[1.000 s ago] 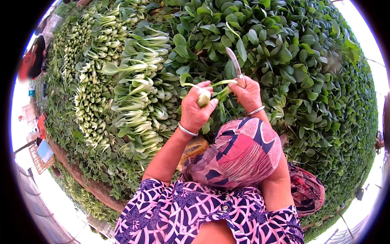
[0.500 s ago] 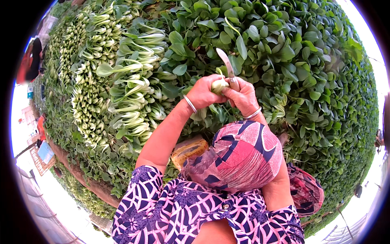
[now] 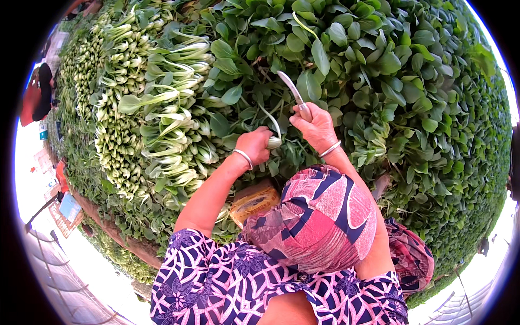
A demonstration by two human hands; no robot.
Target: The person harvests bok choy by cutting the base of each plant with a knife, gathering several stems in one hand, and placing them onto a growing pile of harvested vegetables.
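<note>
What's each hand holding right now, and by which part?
Left hand grips the pale stem base of a bok choy plant. Right hand holds a knife by its handle, blade pointing up.

Outdoor vegetable field: dense growing greens [image 3: 390,81], rows of cut bok choy [image 3: 162,124].

Cut bok choy row [image 3: 157,124] probably left of growing plants [image 3: 390,81].

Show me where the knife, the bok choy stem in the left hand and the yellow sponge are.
knife [image 3: 290,86], head view, middle of blade.
bok choy stem [image 3: 273,142], head view, pale base.
yellow sponge [image 3: 254,201], head view, top face.
</note>
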